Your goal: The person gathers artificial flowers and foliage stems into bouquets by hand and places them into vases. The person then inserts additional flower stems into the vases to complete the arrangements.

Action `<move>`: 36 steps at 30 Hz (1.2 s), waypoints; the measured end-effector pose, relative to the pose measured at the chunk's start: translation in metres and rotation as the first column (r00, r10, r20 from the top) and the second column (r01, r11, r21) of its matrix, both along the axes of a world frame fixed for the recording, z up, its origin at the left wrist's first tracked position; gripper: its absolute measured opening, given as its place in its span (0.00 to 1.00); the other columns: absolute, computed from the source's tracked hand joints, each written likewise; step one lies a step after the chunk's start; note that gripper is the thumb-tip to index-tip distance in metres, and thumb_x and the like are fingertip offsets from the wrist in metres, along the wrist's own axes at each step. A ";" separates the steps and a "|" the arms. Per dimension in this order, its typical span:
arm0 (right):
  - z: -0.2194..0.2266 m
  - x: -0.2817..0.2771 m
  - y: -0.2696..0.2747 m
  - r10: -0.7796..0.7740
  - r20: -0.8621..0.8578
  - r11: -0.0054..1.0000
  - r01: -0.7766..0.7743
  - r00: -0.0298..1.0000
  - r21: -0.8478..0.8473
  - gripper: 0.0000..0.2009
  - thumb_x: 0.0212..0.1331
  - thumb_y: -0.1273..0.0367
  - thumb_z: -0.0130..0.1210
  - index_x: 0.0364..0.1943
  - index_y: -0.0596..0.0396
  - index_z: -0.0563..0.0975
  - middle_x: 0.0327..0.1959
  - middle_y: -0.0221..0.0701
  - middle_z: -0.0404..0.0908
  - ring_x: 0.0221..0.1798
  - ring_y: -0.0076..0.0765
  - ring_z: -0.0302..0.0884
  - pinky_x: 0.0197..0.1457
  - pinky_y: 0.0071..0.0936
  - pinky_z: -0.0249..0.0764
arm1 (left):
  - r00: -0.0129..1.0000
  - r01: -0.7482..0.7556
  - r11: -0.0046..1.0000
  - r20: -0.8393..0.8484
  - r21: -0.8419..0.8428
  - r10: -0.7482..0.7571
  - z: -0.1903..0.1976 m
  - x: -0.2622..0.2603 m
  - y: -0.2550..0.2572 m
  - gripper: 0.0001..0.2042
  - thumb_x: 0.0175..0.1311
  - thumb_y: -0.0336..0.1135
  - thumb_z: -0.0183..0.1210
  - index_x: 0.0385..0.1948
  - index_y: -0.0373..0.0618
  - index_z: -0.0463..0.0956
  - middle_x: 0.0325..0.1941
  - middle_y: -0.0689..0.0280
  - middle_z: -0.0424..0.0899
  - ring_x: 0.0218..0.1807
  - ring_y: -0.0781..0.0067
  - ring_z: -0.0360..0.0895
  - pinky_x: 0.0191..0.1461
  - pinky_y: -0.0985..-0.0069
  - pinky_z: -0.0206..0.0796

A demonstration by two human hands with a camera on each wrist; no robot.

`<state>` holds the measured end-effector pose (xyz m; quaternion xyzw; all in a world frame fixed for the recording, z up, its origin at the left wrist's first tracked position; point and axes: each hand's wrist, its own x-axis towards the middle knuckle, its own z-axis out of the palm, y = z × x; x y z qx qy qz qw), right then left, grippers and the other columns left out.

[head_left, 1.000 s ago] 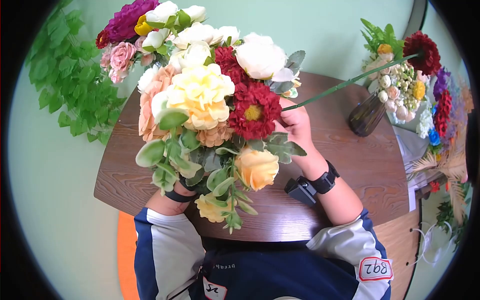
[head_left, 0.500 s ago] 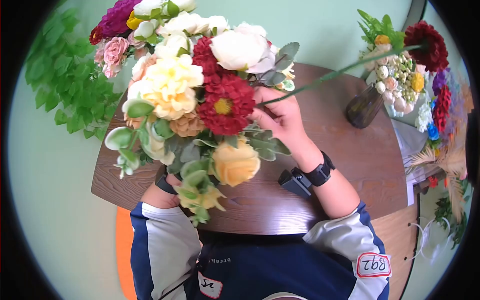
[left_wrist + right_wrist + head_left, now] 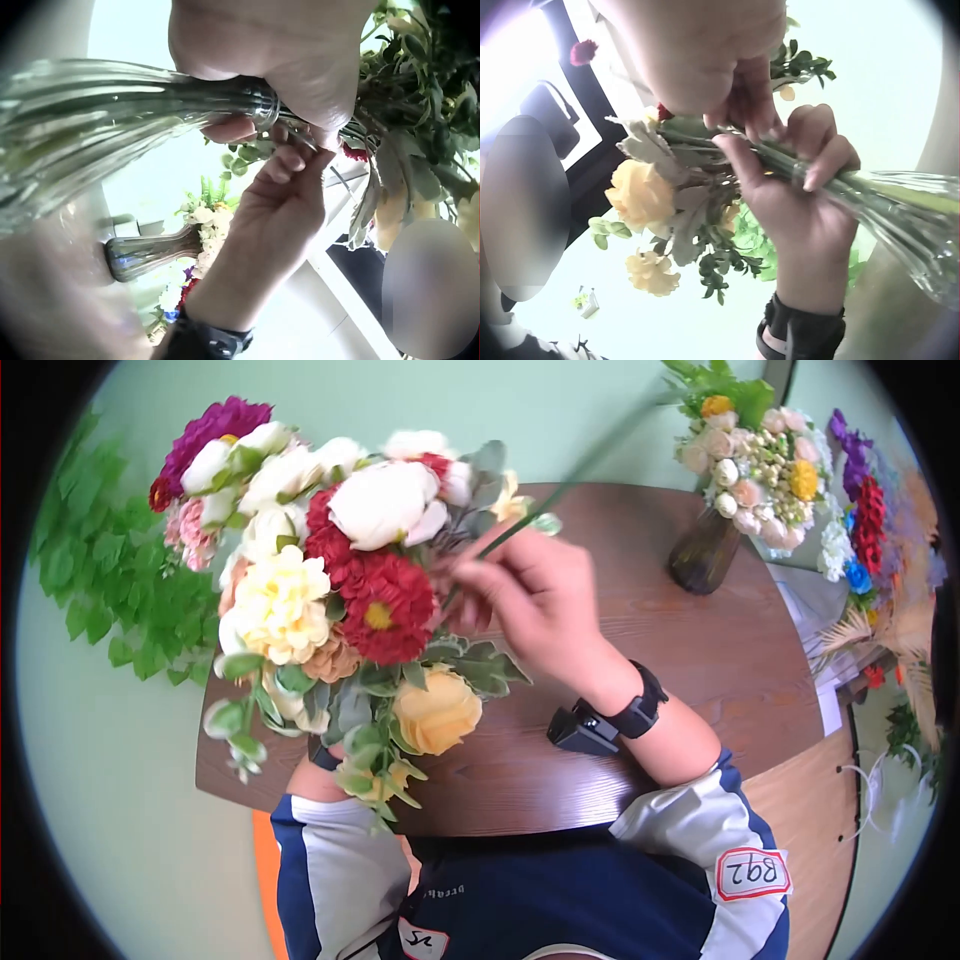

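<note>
A large bouquet of artificial flowers point(image 3: 385, 510) stands in a ribbed clear glass vase point(image 3: 97, 120). My left hand point(image 3: 802, 187) wraps round the vase's neck and the stems beside it; in the head view the blooms hide this hand. At the bouquet's right side, my right hand point(image 3: 545, 595) pinches the long green stem of a red flower point(image 3: 580, 470). That stem slants up to the right, and its lower end reaches in beside the red bloom point(image 3: 390, 607). Below the hands hangs a yellow rose point(image 3: 437, 710). In the left wrist view, my right hand's fingertips are close to the vase's mouth.
Back right on the brown wooden table point(image 3: 650, 670) stands a dark glass vase point(image 3: 705, 550) with white and yellow flowers. Several colourful flowers point(image 3: 865, 540) are beyond the table's right edge. Green leaves point(image 3: 120, 590) hang on the left wall.
My right hand has moved left and in against the bouquet. The stem has swung from a rightward slant to a steeper one, its red head leaving the head view. The bouquet has shifted left.
</note>
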<state>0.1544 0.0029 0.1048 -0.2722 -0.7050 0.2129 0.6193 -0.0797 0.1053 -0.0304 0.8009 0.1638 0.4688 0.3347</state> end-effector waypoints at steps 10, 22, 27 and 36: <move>0.064 0.083 -0.052 -0.170 -0.471 0.877 0.351 0.866 0.328 0.10 0.64 0.69 0.45 0.34 0.65 0.74 0.29 0.42 0.78 0.24 0.30 0.74 0.25 0.20 0.68 | 0.998 0.054 0.994 0.036 0.097 -0.058 -0.040 -0.049 -0.035 0.13 0.64 0.39 0.46 0.25 0.42 0.73 0.33 0.56 0.74 0.39 0.58 0.72 0.37 0.68 0.66; 0.070 0.093 -0.055 -0.254 -0.376 0.945 0.312 0.891 0.099 0.08 0.59 0.76 0.48 0.41 0.65 0.73 0.31 0.37 0.78 0.22 0.22 0.71 0.22 0.15 0.65 | 0.980 -0.197 0.960 0.025 0.200 0.196 0.008 0.070 -0.023 0.12 0.64 0.39 0.46 0.26 0.41 0.73 0.33 0.56 0.74 0.39 0.57 0.72 0.37 0.68 0.66; 0.074 0.097 -0.059 -0.311 -0.418 0.919 0.382 0.853 0.096 0.10 0.61 0.75 0.45 0.44 0.66 0.70 0.27 0.36 0.74 0.21 0.24 0.69 0.23 0.15 0.65 | 0.969 -0.244 0.938 0.030 0.245 0.245 0.018 0.105 -0.008 0.12 0.64 0.38 0.46 0.26 0.41 0.74 0.33 0.56 0.74 0.39 0.57 0.72 0.38 0.68 0.66; 0.084 0.102 -0.079 -0.524 -0.258 0.848 0.526 0.812 -0.069 0.28 0.67 0.53 0.31 0.36 0.69 0.73 0.24 0.37 0.74 0.20 0.25 0.67 0.23 0.18 0.61 | 0.965 -0.257 0.926 0.016 0.278 0.263 0.026 0.145 0.023 0.12 0.64 0.38 0.47 0.27 0.41 0.74 0.33 0.55 0.74 0.39 0.57 0.73 0.38 0.67 0.66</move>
